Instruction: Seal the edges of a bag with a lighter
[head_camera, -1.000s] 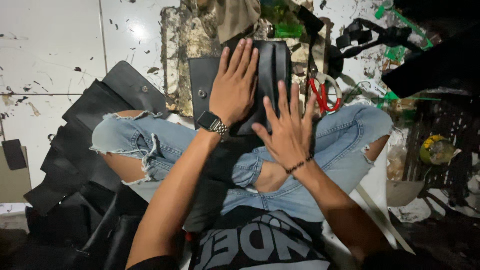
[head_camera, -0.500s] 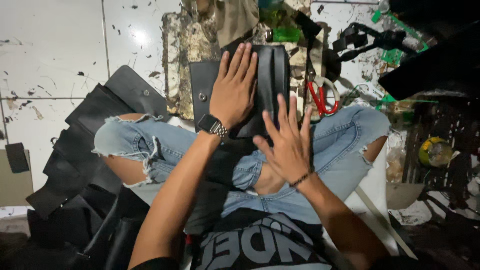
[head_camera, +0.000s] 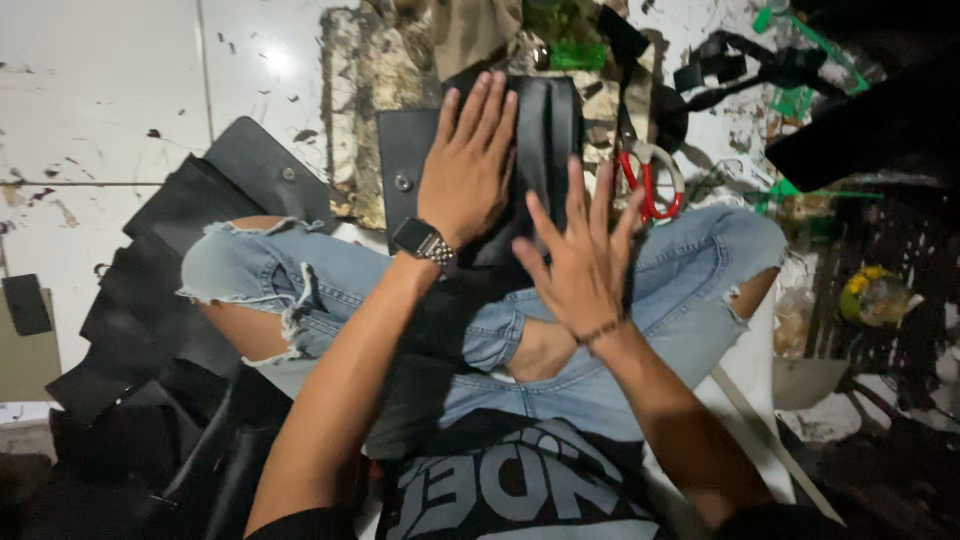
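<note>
Both hands lie flat, fingers spread, gripping nothing: left hand (head_camera: 468, 170) and right hand (head_camera: 580, 265) press the black leather piece (head_camera: 545, 140) at centre frame, seemingly smoothing it; next calls for even pressure.

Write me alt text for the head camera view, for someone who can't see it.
Seen from above, a person sitting cross-legged in ripped jeans presses the left hand flat on a black leather piece lying in front of the knees, while the right hand spreads open just above its near edge. Red-handled scissors lie to the right, with more black leather pieces stacked at left.
</note>
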